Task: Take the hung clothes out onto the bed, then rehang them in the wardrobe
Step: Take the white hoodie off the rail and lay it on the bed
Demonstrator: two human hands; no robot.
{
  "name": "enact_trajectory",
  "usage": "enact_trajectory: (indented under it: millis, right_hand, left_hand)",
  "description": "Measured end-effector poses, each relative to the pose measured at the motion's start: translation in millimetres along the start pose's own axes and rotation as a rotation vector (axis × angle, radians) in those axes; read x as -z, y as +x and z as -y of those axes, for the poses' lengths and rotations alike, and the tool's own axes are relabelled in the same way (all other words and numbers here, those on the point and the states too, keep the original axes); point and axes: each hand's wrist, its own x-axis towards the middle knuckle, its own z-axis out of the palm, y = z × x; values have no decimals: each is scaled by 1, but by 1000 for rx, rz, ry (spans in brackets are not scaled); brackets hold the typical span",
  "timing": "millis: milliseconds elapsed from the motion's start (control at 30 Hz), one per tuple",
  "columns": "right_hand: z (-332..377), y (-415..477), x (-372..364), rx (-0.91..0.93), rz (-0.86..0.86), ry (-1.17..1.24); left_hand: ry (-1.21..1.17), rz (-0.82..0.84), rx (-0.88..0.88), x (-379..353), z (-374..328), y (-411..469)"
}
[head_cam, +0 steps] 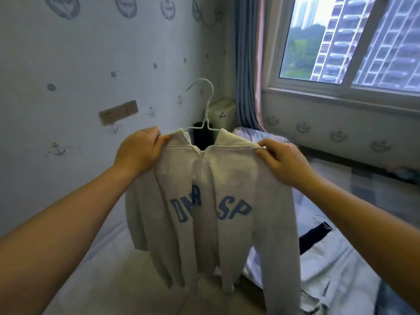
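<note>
A light grey zip sweatshirt [211, 201] with blue letters hangs on a white wire hanger [208, 105], held up in the air over the bed [102, 280]. My left hand [141, 151] grips its left shoulder near the collar. At the right shoulder seam my right hand [281, 162] pinches the fabric. The hanger's hook points up and left, free of any rail. The zip is partly done up. No wardrobe is in view.
More clothes lie on the bed at the right, among them a dark garment [313, 237] on a hanger and pale fabric [325, 264]. A patterned wall stands left and behind, a grey curtain [247, 76] and a window [350, 42] at the right.
</note>
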Motion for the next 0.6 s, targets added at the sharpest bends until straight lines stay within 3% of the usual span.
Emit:
enact_trajectory:
  millis: [600]
  right_hand:
    - [-223, 71, -123, -463, 309, 56]
  left_hand:
    - [21, 329, -109, -278, 14, 160]
